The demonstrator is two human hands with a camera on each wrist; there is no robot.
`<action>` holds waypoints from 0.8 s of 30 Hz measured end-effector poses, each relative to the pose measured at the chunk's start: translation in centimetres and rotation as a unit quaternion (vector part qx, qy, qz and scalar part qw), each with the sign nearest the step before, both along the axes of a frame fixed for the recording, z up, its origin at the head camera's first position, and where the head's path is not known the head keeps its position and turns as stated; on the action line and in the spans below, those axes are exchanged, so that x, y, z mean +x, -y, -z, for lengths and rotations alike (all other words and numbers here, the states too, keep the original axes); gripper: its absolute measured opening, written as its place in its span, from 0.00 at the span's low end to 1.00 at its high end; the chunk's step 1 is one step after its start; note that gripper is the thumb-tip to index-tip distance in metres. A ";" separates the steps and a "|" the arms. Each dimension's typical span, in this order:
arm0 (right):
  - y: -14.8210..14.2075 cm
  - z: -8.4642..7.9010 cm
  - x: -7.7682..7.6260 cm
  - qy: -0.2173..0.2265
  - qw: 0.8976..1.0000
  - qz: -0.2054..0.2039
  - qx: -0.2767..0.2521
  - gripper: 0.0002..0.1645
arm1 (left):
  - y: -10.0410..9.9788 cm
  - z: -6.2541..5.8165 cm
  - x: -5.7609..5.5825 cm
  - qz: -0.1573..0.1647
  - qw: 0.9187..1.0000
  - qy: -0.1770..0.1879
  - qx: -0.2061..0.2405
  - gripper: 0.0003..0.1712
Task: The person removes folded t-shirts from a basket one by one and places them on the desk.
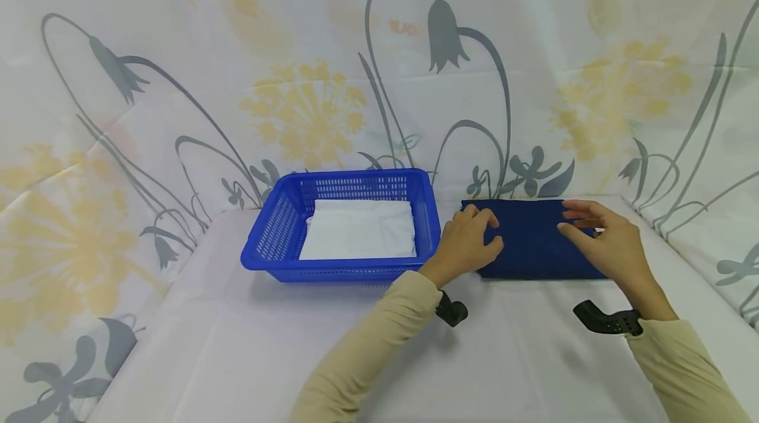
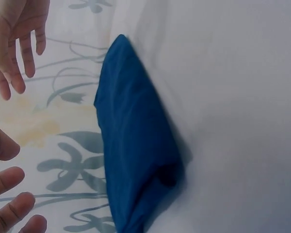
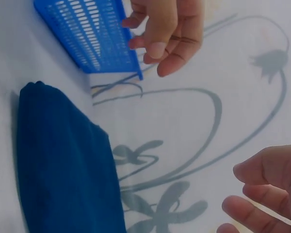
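Observation:
A folded dark blue cloth [image 1: 528, 245] lies flat on the table to the right of the basket; its folded edge shows in the left wrist view, where the cloth [image 2: 133, 131] looks thick and layered. Over its left end hovers my left hand [image 1: 468, 238], fingers relaxed and apart from the cloth. Above the right end is my right hand [image 1: 611, 242], its fingers loosely bent with nothing between them. Both wrist views show a gap between the hands and the cloth [image 3: 68, 160].
A blue perforated plastic basket [image 1: 344, 271] stands left of the cloth, close to my left forearm. Inside it lies a folded white cloth [image 1: 362, 228]. A white sheet covers the table [image 1: 237, 344], and a flower-patterned curtain [image 1: 320, 28] hangs behind.

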State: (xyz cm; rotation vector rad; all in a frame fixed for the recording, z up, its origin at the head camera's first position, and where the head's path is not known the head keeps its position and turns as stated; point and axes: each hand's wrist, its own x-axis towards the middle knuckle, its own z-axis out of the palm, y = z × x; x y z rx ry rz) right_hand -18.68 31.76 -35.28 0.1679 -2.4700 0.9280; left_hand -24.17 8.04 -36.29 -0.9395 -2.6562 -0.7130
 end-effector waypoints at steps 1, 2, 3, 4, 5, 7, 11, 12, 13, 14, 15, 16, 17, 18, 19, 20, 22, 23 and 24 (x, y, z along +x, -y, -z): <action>0.2 -0.1 0.1 -0.002 1.000 -0.002 0.004 0.25 | 0.2 -0.2 0.1 -0.001 1.000 -0.005 -0.005 0.13; 0.4 -0.2 0.1 -0.004 1.000 -0.004 0.006 0.25 | 0.4 -0.4 0.1 -0.002 1.000 -0.009 -0.011 0.13; 0.7 -0.3 0.2 -0.004 1.000 -0.007 0.008 0.25 | 0.5 -0.6 0.2 -0.004 1.000 -0.012 -0.018 0.13; 0.9 -0.3 0.2 -0.005 1.000 -0.009 0.008 0.25 | 0.7 -0.8 0.3 -0.008 0.999 -0.016 -0.026 0.13; 1.1 -0.4 0.3 -0.008 1.000 -0.012 0.009 0.25 | 0.9 -1.0 0.3 -0.010 0.999 -0.019 -0.032 0.14; 1.5 -0.6 0.4 -0.015 1.000 -0.017 0.011 0.25 | 1.3 -1.3 0.4 -0.012 0.999 -0.022 -0.041 0.14; 2.3 -1.1 0.4 -0.030 0.999 -0.029 0.012 0.24 | 2.2 -1.9 0.6 -0.013 0.998 -0.028 -0.047 0.14; 2.5 -1.2 0.4 -0.033 0.999 -0.032 0.011 0.24 | 2.4 -2.0 0.6 -0.012 0.998 -0.028 -0.047 0.14; 2.8 -1.3 0.3 -0.036 0.999 -0.035 0.012 0.24 | 2.5 -2.1 0.7 -0.012 0.998 -0.030 -0.048 0.14; 3.0 -1.5 0.3 -0.039 0.998 -0.038 0.012 0.24 | 2.7 -2.2 0.7 -0.011 0.998 -0.032 -0.046 0.14; 3.2 -1.6 0.2 -0.041 0.998 -0.040 0.013 0.24 | 2.9 -2.4 0.8 -0.009 0.998 -0.034 -0.045 0.14; 3.5 -1.7 0.2 -0.042 0.998 -0.041 0.015 0.24 | 3.1 -2.5 0.8 -0.008 0.998 -0.034 -0.043 0.14; 3.8 -1.8 0.1 -0.044 0.998 -0.045 0.015 0.24 | 3.3 -2.6 0.8 -0.008 0.999 -0.035 -0.039 0.14; 4.0 -1.9 0.1 -0.045 0.998 -0.048 0.014 0.24 | 3.6 -2.7 0.9 -0.007 0.999 -0.036 -0.036 0.13; 4.3 -2.1 0.0 -0.046 0.997 -0.052 0.014 0.24 | 3.8 -2.8 0.9 -0.006 0.999 -0.036 -0.032 0.13; 4.6 -2.2 -0.1 -0.045 0.997 -0.056 0.013 0.25 | 4.0 -2.9 0.9 -0.006 0.999 -0.036 -0.027 0.13; 5.1 -2.5 -0.2 -0.042 0.997 -0.063 0.011 0.26 | 4.5 -3.1 0.9 -0.004 0.999 -0.036 -0.016 0.13; 5.4 -2.6 -0.3 -0.039 0.997 -0.069 0.009 0.26 | 4.8 -3.2 0.9 -0.003 0.999 -0.035 -0.008 0.13; 5.6 -2.7 -0.3 -0.035 0.997 -0.072 0.007 0.26 | 5.1 -3.2 0.9 -0.002 0.999 -0.034 -0.001 0.13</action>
